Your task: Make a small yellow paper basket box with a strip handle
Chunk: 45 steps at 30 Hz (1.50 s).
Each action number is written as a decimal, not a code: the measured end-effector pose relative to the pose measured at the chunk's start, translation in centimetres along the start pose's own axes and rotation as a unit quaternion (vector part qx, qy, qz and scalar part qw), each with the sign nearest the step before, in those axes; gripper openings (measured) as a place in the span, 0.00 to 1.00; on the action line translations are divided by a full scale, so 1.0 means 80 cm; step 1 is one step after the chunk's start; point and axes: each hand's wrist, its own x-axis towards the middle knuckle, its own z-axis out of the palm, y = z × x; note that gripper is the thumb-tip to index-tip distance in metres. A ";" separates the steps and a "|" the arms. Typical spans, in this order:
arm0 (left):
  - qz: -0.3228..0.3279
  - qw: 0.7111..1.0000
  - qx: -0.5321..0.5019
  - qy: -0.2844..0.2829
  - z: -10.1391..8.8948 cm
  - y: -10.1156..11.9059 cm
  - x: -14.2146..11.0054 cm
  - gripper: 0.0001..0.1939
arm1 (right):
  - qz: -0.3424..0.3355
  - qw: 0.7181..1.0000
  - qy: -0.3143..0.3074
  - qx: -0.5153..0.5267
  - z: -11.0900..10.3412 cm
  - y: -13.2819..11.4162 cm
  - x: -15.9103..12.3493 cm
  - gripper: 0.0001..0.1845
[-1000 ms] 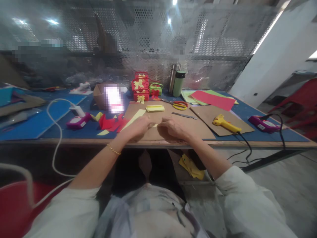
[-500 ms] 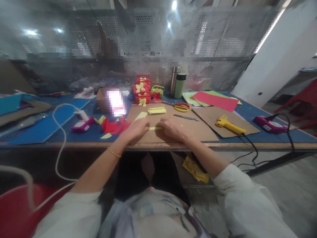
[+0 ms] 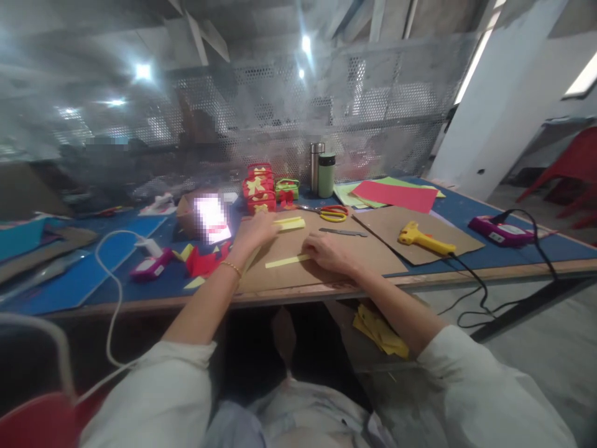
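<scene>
On the brown cardboard lies a narrow yellow paper strip. My right hand has its fingers curled and pressed together on the strip's right end. My left hand reaches over the board to the left end of a small stack of yellow paper strips. Its fingertips are blurred, so whether they grip the stack is unclear. A long grey blade rests beyond my right hand. Scissors with red and yellow handles lie farther back.
Red gift boxes with yellow bows and a green box stand behind. Nearby are a green flask, red paper, a yellow glue gun, purple power units, red scraps and a lit phone.
My left hand has left the near strip and moved forward to the stack. My right hand stays on the strip, which now shows more of its length. The view has tilted and shifted.
</scene>
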 end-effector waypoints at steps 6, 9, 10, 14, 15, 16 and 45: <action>0.000 0.997 0.072 0.003 0.019 0.041 0.016 0.30 | 0.051 0.993 0.095 0.054 -0.001 0.034 -0.010 0.11; -0.012 0.997 0.077 -0.011 0.027 0.044 0.026 0.29 | 0.047 0.989 0.134 0.036 0.000 0.037 -0.006 0.11; -0.012 0.997 0.078 -0.012 0.029 0.043 0.029 0.27 | 0.049 0.988 0.145 0.029 0.000 0.037 -0.004 0.11; 0.002 0.997 0.082 0.003 0.027 0.040 0.028 0.27 | 0.080 0.982 0.167 0.047 -0.006 0.036 0.002 0.11; 0.014 0.997 0.081 0.014 0.023 0.040 0.024 0.27 | 0.095 0.978 0.174 0.067 -0.008 0.036 0.003 0.11; 0.026 0.996 0.079 0.031 0.018 0.042 0.019 0.28 | 0.117 0.971 0.183 0.104 -0.010 0.036 0.004 0.11; 0.067 0.990 -0.109 0.052 -0.031 0.065 -0.016 0.44 | 0.100 0.921 0.138 0.349 -0.020 0.024 0.028 0.05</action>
